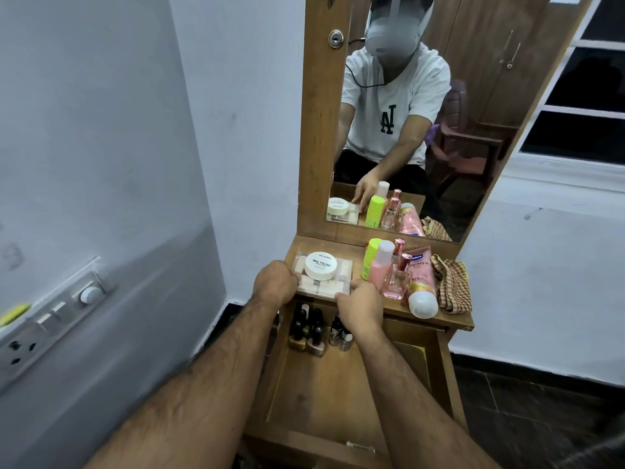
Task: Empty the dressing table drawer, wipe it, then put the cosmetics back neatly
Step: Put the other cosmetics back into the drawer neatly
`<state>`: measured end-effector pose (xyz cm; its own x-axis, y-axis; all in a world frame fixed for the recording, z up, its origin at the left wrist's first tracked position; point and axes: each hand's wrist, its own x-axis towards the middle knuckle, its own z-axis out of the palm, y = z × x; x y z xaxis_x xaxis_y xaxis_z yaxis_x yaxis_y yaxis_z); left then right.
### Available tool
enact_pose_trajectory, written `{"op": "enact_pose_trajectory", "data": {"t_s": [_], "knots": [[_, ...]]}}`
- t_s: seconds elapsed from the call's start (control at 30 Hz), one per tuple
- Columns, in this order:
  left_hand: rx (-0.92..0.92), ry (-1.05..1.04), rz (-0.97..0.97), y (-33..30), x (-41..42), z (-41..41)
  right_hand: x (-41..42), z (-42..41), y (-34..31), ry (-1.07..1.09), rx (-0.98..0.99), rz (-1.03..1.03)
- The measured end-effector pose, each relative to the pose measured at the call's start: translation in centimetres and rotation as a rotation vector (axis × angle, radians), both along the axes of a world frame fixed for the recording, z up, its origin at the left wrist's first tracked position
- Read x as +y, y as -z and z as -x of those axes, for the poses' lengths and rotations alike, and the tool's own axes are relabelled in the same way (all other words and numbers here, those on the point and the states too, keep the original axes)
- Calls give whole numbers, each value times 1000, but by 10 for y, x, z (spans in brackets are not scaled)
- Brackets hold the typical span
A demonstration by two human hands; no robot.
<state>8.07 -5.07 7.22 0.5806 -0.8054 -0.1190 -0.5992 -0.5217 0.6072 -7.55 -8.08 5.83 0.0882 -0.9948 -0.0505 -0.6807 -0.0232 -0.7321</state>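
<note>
Two hands, your left hand and right hand, clamp the clear plastic box by its near corners; keep it level, since the loose nail polish remover tub may slide.

Soft, even indoor light fills my view, bright on the pale wall at the left of the frame and dimmer toward the dark floor at lower right. Shadows are faint; a deeper one sits inside the open drawer under my forearms. The mirror shows mild reflected sheen, and the window at upper right is black. The wide lens bends straight lines, so the mirror frame leans and the switch panel at the left edge smears and blurs. The centre is sharpest: the print on the white jar reads clearly, while my forearms near the bottom edge go soft
</note>
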Motion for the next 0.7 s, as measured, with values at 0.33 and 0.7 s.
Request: {"op": "enact_pose_trajectory", "data": {"t_s": [0.33,0.7], "knots": [[90,-36,82,1,32,5,26,12,9,6,-325,-56],[219,-37,180,5,85,36,69,62,5,26,-530,-193]]}}
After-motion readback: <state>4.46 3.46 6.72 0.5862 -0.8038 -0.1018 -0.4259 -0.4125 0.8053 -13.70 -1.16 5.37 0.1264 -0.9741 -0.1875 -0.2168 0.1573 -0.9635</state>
